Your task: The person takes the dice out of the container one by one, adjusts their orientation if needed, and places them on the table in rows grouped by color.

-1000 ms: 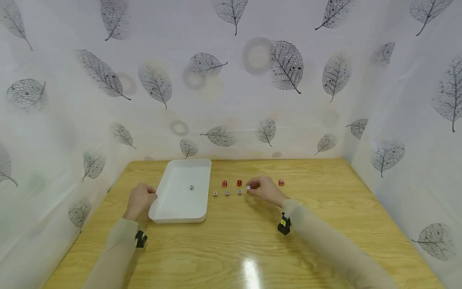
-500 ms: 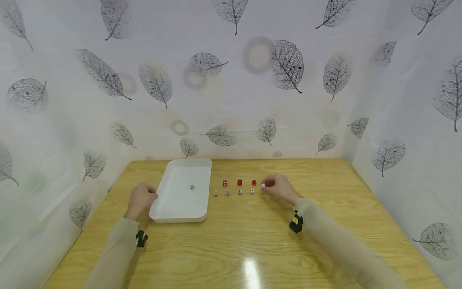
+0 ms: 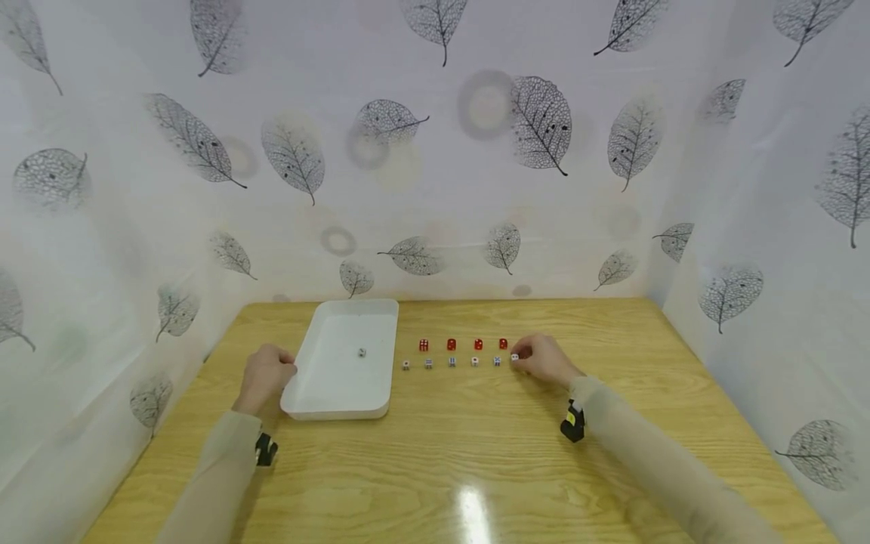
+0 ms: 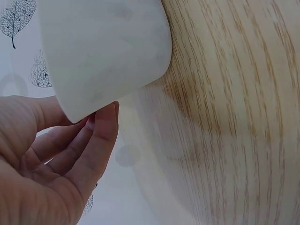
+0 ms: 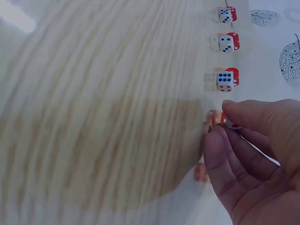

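Note:
My left hand (image 3: 268,374) grips the near left rim of a shallow white tray (image 3: 336,414); in the left wrist view thumb and fingertips pinch its edge (image 4: 105,61). One white die (image 3: 362,353) lies inside the tray. My right hand (image 3: 544,359) pinches a white die (image 3: 514,357) between thumb and fingers at the right end of a row of white dice (image 3: 475,362). In the right wrist view the held die (image 5: 232,124) shows a red dot, mostly covered by the fingers. Behind that row runs a row of red dice (image 3: 479,344).
The wooden table (image 3: 408,468) carries tray and dice. A leaf-printed white curtain (image 3: 435,189) hangs behind it and along both sides. In the right wrist view, white dice (image 5: 225,80) stand in front of red ones (image 5: 235,77).
My right hand has carried the white die rightward past the other dice, uncovering white and red ones. The red die at the far right is now hidden. The left hand stays at the tray.

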Motion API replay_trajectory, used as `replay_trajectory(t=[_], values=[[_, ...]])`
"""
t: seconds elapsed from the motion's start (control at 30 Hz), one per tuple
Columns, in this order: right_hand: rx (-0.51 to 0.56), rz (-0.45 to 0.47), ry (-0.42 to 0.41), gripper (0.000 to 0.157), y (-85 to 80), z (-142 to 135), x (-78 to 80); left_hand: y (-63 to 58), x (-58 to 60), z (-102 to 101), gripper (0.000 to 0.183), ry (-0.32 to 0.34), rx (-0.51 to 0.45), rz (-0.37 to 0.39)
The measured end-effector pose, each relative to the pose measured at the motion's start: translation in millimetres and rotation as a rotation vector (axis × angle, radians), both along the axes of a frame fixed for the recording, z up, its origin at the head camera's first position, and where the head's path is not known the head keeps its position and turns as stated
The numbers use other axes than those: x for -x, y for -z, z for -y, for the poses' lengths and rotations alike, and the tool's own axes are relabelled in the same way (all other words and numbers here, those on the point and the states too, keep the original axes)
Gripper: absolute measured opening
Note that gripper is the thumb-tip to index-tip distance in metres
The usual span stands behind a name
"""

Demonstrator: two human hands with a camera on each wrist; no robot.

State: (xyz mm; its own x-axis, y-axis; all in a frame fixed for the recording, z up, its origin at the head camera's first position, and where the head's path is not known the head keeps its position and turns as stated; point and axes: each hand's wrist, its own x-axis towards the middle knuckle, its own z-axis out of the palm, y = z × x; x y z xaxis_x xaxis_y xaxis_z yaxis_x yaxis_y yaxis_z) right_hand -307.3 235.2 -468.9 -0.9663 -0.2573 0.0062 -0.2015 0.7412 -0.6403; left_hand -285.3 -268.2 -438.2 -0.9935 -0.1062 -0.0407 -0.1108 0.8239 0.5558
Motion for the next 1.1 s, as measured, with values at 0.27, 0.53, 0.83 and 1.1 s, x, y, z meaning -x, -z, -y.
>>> replay_trajectory(t=[0.27, 0.53, 0.83, 1.1], values=[[-0.057, -0.022, 0.006, 0.012, -1.7, -3.1, 0.5, -0.7, 1.0, 2.4, 0.026, 0.009, 0.004, 0.001], [-0.072, -0.016, 0.007, 0.014, -2.4, -1.1, -0.5, 0.6, 3.0, 3.4, 0.024, 0.012, 0.009, -0.013], [-0.079, 0.004, 0.021, 0.015, -0.6, -1.7, 0.2, 0.8, 1.1, 3.0, 0.025, 0.016, 0.002, -0.014], [-0.068, 0.032, 0.023, 0.018, -2.3, -2.6, 0.8, -0.1, -0.8, 1.7, 0.027, 0.014, -0.014, -0.021]])
